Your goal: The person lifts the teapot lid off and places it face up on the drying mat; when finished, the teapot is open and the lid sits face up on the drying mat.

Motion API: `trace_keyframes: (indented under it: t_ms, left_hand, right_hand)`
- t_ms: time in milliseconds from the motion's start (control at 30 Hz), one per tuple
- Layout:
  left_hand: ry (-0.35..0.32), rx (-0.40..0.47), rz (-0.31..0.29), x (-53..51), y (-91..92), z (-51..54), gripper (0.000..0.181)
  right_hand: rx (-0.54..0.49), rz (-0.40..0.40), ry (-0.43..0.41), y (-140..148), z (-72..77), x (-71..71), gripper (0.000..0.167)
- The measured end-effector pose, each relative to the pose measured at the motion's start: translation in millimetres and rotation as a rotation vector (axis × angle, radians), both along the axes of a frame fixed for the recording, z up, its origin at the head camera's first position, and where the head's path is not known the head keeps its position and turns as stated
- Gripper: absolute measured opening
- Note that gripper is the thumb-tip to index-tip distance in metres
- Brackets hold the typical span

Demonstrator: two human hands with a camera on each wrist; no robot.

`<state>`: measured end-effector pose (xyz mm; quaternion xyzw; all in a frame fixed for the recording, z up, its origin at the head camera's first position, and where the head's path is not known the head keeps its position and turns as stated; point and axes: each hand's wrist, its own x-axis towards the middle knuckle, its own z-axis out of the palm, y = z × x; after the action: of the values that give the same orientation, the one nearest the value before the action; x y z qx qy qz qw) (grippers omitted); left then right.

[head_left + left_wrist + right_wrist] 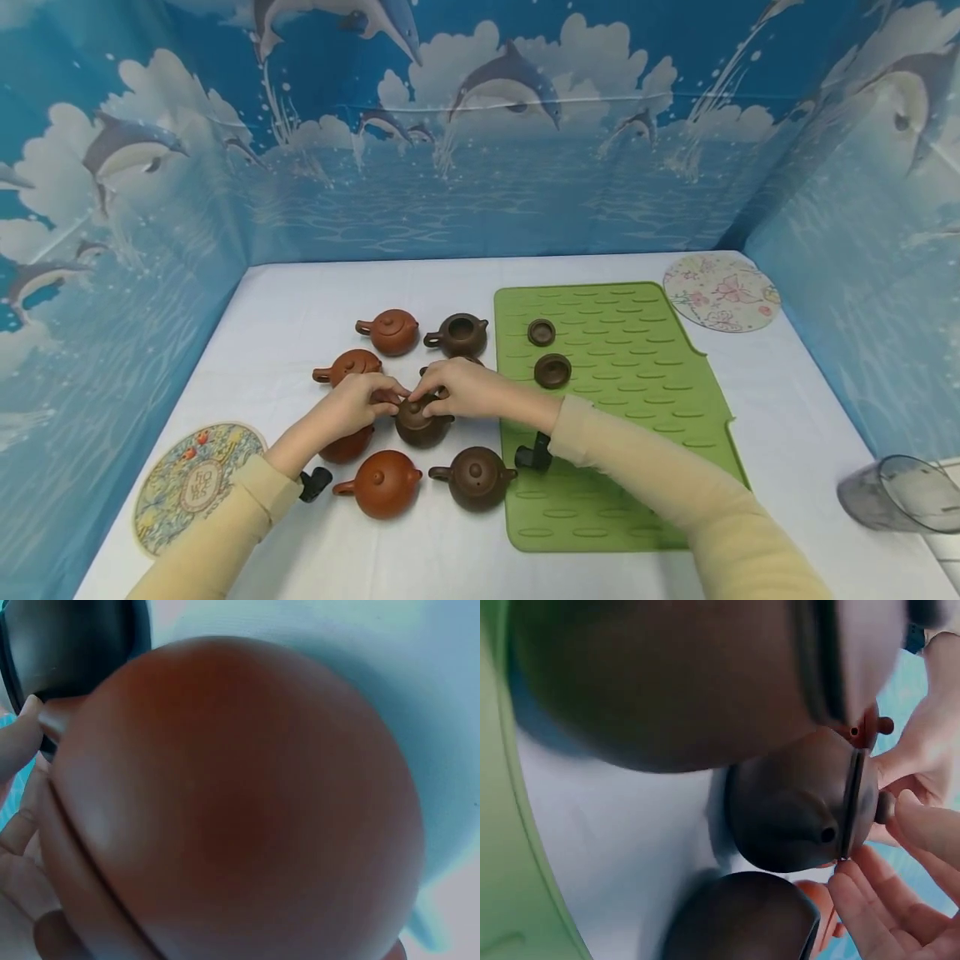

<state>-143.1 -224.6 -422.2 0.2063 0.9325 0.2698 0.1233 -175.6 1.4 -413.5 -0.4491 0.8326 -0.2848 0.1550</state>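
Both hands meet at a dark brown teapot [423, 436] in the middle of the group. My left hand [358, 404] holds it from the left, where the fingers cover its handle. My right hand [463, 388] reaches over from the right and pinches the lid [415, 409] on top of it. In the right wrist view, the right fingers [866, 904] touch the lid's rim, and a fingertip lies by its round knob [886, 807]. An orange-brown teapot [240, 795] fills most of the left wrist view, and a left fingertip is beside its spout.
Reddish teapots [388, 485] stand at left. A lidless dark teapot [462, 337] and a lidded one [474, 479] stand nearby; another is mostly hidden. A green mat [622, 417] bears two dark lids [552, 371]. Round mats [722, 292] and a clear cup [896, 493] lie farther out.
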Motion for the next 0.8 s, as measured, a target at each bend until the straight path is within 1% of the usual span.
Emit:
trace_keyframes:
  t_ms: [133,333,567,800]
  left_hand:
    - [0.002,-0.003,-0.002,-2.2,0.8,1.2,0.019]
    - [-0.006,-0.005,-0.001,-2.7,0.1,-1.6,0.018]
    - [-0.006,0.013,-0.014,-4.0,-0.2,-4.8,0.017]
    - [0.000,0.017,-0.021,-3.3,-3.0,-5.5,0.017]
  right_hand:
    - [0.027,0.021,0.030,-2.8,1.9,-2.3,0.026]
    - [0.030,0.023,0.072,-7.5,-0.5,-1.9,0.021]
    - [-0.001,0.016,0.113,-9.5,-4.5,-2.4,0.016]
    - [-0.038,0.033,0.112,-8.9,-7.1,-2.9,0.016]
